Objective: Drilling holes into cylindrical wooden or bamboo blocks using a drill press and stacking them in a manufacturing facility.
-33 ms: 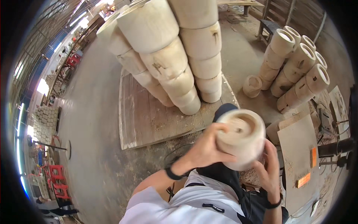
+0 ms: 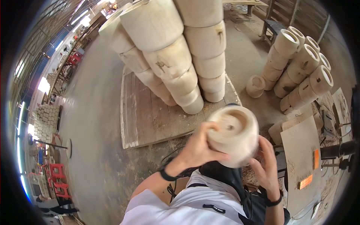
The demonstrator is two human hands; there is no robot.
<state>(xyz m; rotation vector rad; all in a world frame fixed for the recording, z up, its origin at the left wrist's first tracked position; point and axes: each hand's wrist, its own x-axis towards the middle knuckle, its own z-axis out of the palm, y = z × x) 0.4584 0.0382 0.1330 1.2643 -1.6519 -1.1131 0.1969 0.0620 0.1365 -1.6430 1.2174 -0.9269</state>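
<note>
A pale, thick-walled wooden pot (image 2: 236,146) is held up in front of my body, tilted so its hollow shows. A dark spot marks the floor of that hollow. My left hand (image 2: 198,148) grips its left side, with the fingers over the rim and the thumb lower on the outer wall. Against the lower right side rests my right hand (image 2: 267,167), its fingers curved along the wall and partly hidden behind it.
Tall stacks of similar pots (image 2: 168,63) stand on a wooden platform (image 2: 150,127) ahead. More pot stacks (image 2: 300,67) and a single pot (image 2: 255,86) are on the floor at right. Nearby lie a dusty board (image 2: 300,150) with orange blocks (image 2: 305,182) and a dark machine arm (image 2: 337,149).
The pot has moved a little to the left and slightly up, with both my hands still on it. The surroundings have shifted slightly to the right in view.
</note>
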